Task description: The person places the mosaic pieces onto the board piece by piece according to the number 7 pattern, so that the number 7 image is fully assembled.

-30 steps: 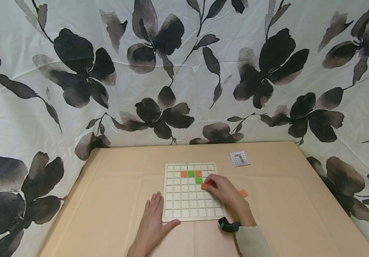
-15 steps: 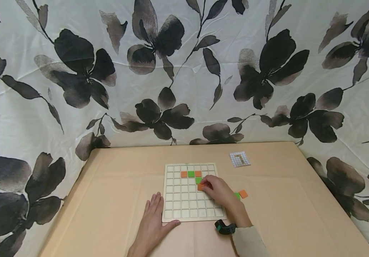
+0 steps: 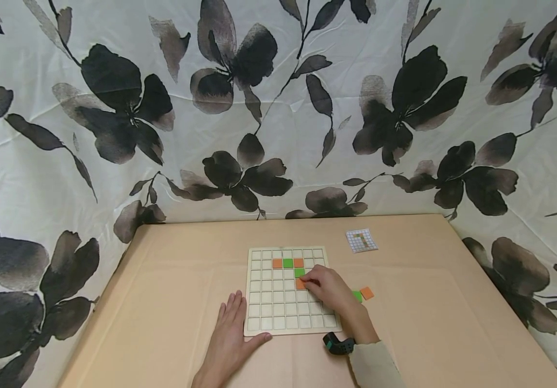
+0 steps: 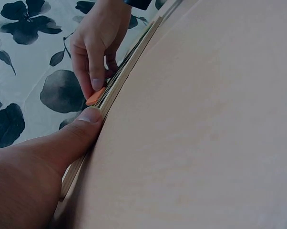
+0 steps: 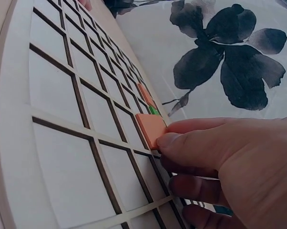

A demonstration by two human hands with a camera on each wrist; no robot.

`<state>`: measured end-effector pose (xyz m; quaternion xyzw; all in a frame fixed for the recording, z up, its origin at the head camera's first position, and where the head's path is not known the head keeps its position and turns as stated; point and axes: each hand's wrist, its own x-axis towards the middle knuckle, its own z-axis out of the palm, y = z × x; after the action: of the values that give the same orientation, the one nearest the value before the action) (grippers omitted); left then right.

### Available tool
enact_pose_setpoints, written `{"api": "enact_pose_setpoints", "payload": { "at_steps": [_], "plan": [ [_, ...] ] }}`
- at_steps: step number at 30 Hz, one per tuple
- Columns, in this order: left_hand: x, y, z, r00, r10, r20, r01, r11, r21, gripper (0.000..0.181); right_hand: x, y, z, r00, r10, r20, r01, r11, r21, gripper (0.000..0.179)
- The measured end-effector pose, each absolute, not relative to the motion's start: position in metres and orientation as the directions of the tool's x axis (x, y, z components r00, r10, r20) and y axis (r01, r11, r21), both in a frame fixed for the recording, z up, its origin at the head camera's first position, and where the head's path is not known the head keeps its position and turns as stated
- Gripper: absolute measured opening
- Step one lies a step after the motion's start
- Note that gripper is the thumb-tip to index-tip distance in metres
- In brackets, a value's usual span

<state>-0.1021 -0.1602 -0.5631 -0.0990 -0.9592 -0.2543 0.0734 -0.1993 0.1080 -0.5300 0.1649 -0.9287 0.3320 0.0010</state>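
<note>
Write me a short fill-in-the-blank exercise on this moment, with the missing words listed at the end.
1. The right hand pinches a tile coloured ____.
2. In the row of three tiles on the board, the middle tile is coloured ____.
3. The digit of the left hand at the board's near edge is the ____.
4. Seen from the head camera, the card lies off the board's far ____ corner.

Missing words: orange; green; thumb; right.

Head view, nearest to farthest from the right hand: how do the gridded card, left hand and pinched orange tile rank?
1. Pinched orange tile: in the right hand.
2. Gridded card: beyond, to the right.
3. Left hand: mostly left of the board.
</note>
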Motion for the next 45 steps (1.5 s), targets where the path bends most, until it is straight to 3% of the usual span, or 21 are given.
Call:
{"api": "enact_pose_setpoints", "payload": {
  "at_steps": [45],
  "plan": [
    [-0.0979,-0.1627,-0.5653,-0.961,0.160,0.227,0.251,0.850,0.463,0.105,-0.1923,0.1020,-0.5310,-0.957,-0.275,0.094,-0.276,0.758,-0.590,0.022]
  ]
}}
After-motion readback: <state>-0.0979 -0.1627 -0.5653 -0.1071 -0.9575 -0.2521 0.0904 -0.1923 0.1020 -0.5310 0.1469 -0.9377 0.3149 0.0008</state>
